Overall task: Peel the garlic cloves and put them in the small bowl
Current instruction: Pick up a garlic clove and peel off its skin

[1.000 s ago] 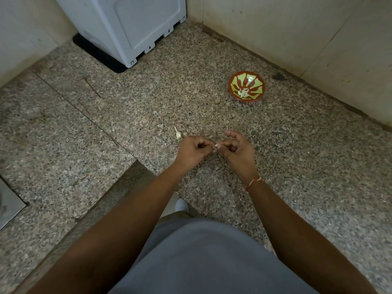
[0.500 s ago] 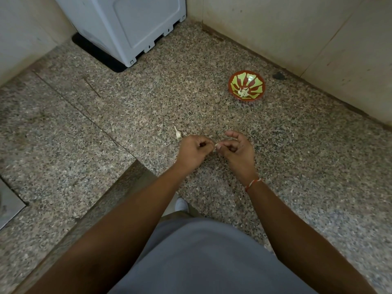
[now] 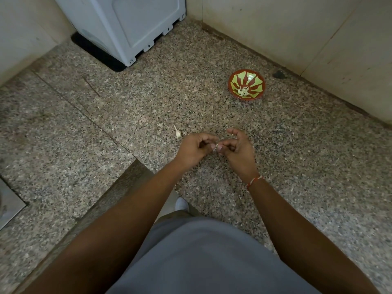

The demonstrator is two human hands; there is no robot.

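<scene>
My left hand and my right hand meet over the speckled granite counter, fingertips together. Between them they pinch a small pale garlic clove, mostly hidden by my fingers. Another unpeeled garlic clove lies on the counter just left of my left hand. The small red and green bowl stands further back to the right, holding a few peeled cloves.
A white appliance stands at the back left on a black mat. Tiled walls close the corner behind the bowl. The counter's inner edge steps in near my body. A metal sink corner shows at the far left.
My hands stay nearly in place; my right fingers have shifted slightly around the clove.
</scene>
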